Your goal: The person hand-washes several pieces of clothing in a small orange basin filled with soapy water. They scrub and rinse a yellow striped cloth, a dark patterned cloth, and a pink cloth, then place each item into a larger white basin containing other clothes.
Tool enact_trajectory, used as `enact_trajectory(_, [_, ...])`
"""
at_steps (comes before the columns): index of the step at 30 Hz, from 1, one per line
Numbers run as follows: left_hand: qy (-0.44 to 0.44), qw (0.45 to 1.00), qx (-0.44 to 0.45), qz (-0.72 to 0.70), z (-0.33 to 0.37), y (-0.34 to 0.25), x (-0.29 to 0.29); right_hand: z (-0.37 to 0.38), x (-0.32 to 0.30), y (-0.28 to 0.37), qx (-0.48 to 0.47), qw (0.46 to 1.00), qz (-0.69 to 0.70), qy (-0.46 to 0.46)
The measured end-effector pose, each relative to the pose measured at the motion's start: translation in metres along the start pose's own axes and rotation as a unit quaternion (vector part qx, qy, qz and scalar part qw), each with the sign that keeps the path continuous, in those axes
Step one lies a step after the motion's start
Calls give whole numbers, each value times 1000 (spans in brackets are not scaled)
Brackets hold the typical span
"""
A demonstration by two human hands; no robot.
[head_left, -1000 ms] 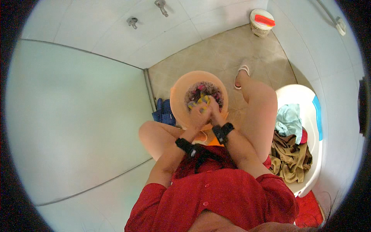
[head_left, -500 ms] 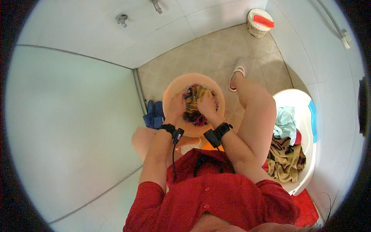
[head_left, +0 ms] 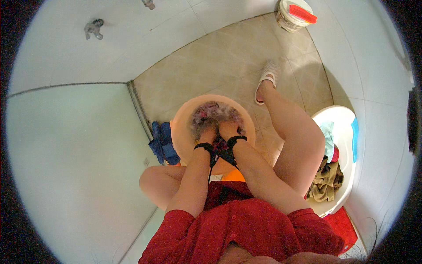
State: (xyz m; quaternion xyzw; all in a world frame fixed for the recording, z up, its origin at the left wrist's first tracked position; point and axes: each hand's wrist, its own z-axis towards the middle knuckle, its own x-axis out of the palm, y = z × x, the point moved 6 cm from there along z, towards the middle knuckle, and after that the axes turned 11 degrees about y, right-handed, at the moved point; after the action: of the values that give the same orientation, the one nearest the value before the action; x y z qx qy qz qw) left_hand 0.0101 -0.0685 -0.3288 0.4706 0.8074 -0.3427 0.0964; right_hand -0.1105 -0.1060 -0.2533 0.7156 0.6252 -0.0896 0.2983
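Because the peach basin (head_left: 179, 127) holds foamy water (head_left: 223, 112), some could perhaps splash out if the pushing becomes too strong. Inside lies dark, purplish wet cloth (head_left: 204, 113). Left hand (head_left: 207, 133) and right hand (head_left: 228, 129) reach down into the basin, side by side; how open they are, or what they grip, I cannot tell.

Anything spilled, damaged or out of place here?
No spill or damage stands out around the peach basin that the left hand and right hand are in. Slightly askew: the red object atop the white bucket appears to jut past its rim.
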Motion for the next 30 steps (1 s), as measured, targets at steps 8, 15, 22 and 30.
enact_trajectory(8, [44,984,-37,166,10,5,-23,-3,-28,-9,8,971,237,-26])
enact_trajectory(15, [-25,881,212,-422,-149,-99,-125,-80,-23,8,-94,529,840,71])
enact_trajectory(22, [-47,914,130,-381,-232,-152,-90,-98,-21,25,-259,610,748,35])
enact_trajectory(30, [-317,925,97,-188,-205,-142,-118,-95,-4,26,-198,894,369,-156])
